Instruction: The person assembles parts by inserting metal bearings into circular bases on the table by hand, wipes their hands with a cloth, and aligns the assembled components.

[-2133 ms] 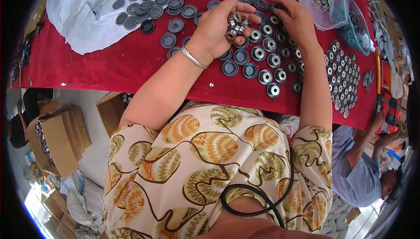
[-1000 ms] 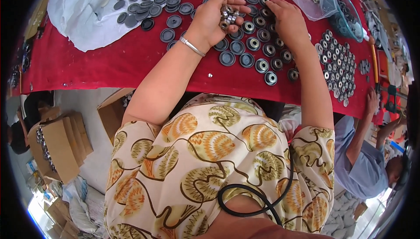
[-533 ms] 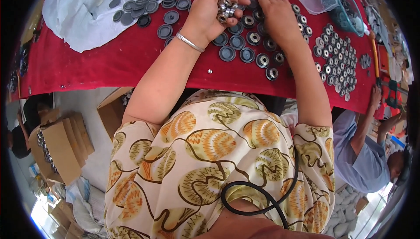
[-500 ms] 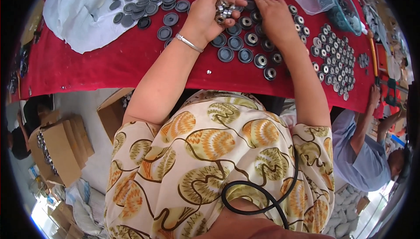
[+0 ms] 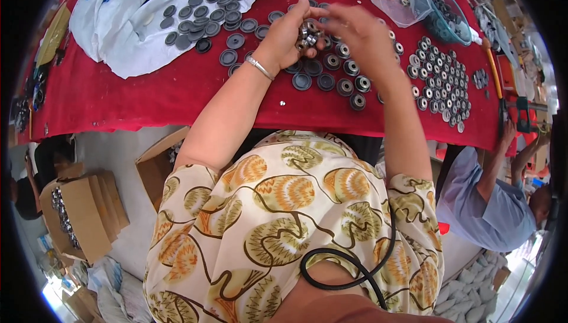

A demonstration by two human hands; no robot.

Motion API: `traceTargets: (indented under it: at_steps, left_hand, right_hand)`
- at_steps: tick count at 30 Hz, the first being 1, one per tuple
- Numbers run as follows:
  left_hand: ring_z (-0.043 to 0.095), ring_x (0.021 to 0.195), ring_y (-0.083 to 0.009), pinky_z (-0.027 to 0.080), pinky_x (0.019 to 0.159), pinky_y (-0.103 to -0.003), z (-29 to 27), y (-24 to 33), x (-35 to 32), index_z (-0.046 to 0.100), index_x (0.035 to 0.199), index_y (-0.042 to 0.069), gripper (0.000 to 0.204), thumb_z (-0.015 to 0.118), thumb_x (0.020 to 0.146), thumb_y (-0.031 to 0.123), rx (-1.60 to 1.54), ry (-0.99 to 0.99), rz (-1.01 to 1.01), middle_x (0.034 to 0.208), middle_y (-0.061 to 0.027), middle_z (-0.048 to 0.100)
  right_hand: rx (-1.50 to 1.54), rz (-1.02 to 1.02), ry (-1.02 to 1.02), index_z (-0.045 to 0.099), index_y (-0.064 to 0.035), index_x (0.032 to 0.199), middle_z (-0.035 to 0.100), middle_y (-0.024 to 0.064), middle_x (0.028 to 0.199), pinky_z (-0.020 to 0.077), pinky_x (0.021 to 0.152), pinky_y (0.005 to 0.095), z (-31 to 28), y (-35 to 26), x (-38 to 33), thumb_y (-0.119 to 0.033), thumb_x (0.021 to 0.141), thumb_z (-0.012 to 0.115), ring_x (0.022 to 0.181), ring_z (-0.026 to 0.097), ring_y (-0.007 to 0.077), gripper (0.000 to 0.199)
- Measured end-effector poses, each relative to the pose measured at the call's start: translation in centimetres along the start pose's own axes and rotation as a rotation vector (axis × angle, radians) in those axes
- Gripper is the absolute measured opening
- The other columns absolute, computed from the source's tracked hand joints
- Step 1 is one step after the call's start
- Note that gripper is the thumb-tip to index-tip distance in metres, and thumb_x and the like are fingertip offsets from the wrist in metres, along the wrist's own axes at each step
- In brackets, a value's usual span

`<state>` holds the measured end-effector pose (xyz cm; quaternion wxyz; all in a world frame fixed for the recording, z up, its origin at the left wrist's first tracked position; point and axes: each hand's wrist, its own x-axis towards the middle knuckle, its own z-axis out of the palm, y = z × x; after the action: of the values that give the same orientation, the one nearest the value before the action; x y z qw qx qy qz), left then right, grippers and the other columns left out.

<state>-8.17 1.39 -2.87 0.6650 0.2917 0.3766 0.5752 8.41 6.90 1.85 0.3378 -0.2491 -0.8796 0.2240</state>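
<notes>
Over the red-covered worktop (image 5: pixel 207 101), the left hand (image 5: pixel 291 38) is cupped, palm up, around a clutch of small metal rings (image 5: pixel 309 35), its fingers curled beside them. Just to its right, the right hand (image 5: pixel 360 36) hangs with its fingers pointing toward the left palm; they are blurred, so I cannot tell whether they pinch anything. A silver bracelet (image 5: pixel 260 67) circles the left wrist.

Below and around the hands lie round grey caps, some with a metal ring seated in the middle, such as the seated cap (image 5: pixel 345 87), others bare, such as the 2 nearest the front edge on the left, including the bare cap (image 5: pixel 302 81). More grey caps (image 5: pixel 201 12) lie scattered on a white sheet (image 5: pixel 112 45) at the far left. To the right, a dense group of ringed pieces (image 5: pixel 441 83) covers the cloth, near a clear bag (image 5: pixel 408 14) of small metal parts and a teal basket (image 5: pixel 441 32) of grey pieces. Farther right sits a co-worker in a blue shirt (image 5: pixel 488 207).
</notes>
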Motion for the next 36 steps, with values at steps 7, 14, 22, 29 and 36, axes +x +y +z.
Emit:
traceTargets:
  at_steps: [7,14,22,29,36]
  left_hand:
    - [0.056,0.057,-0.0119,0.039,0.040,-0.023,0.8,0.1,-0.4,0.060,0.113,0.007,0.051,0.040,0.099,0.051,0.022,0.062,-0.046,0.077,-0.0023,0.061]
    - [0.056,0.057,-0.0141,0.040,0.041,-0.022,1.1,0.7,-0.9,0.059,0.105,0.004,0.047,0.041,0.099,0.047,-0.111,0.048,-0.083,0.084,-0.0102,0.064]
    - [0.053,0.066,-0.0137,0.040,0.048,-0.023,0.6,1.1,-1.3,0.057,0.108,0.002,0.042,0.037,0.102,0.038,-0.243,0.208,0.077,0.100,-0.0146,0.064]
    - [0.054,0.063,-0.0149,0.044,0.050,-0.027,0.4,1.1,-1.6,0.056,0.107,0.001,0.042,0.037,0.101,0.038,-0.282,0.212,0.128,0.096,-0.0156,0.065]
    - [0.055,0.063,-0.0151,0.044,0.050,-0.027,0.6,1.2,-1.8,0.056,0.106,0.001,0.042,0.037,0.101,0.038,-0.298,0.172,0.147,0.095,-0.0159,0.065]
  right_hand:
    - [-0.063,-0.040,-0.117,0.063,-0.0058,0.112,0.065,0.0133,0.099,0.0493,0.078,0.0387,1.3,-0.8,-0.2,-0.006,0.081,0.062,0.090,0.062,0.0312,0.031]
    - [0.341,0.277,-0.176,0.066,-0.0033,0.105,0.065,0.0114,0.094,0.0499,0.077,0.0333,0.0,0.9,1.3,-0.011,0.082,0.066,0.086,0.065,0.0260,0.024]
    - [-0.476,-0.038,-0.168,0.067,-0.0073,0.099,0.065,0.0115,0.091,0.0483,0.078,0.0441,0.4,6.7,4.4,-0.019,0.084,0.065,0.090,0.062,0.0332,0.019]
    - [-0.631,-0.152,-0.229,0.067,-0.0105,0.098,0.064,0.0097,0.089,0.0466,0.077,0.0441,1.7,7.1,4.5,-0.019,0.084,0.064,0.090,0.062,0.0307,0.017]
    - [-0.621,-0.125,-0.286,0.067,-0.0106,0.100,0.064,0.0100,0.090,0.0467,0.079,0.0443,1.4,7.0,4.5,-0.018,0.085,0.063,0.091,0.062,0.0312,0.018]
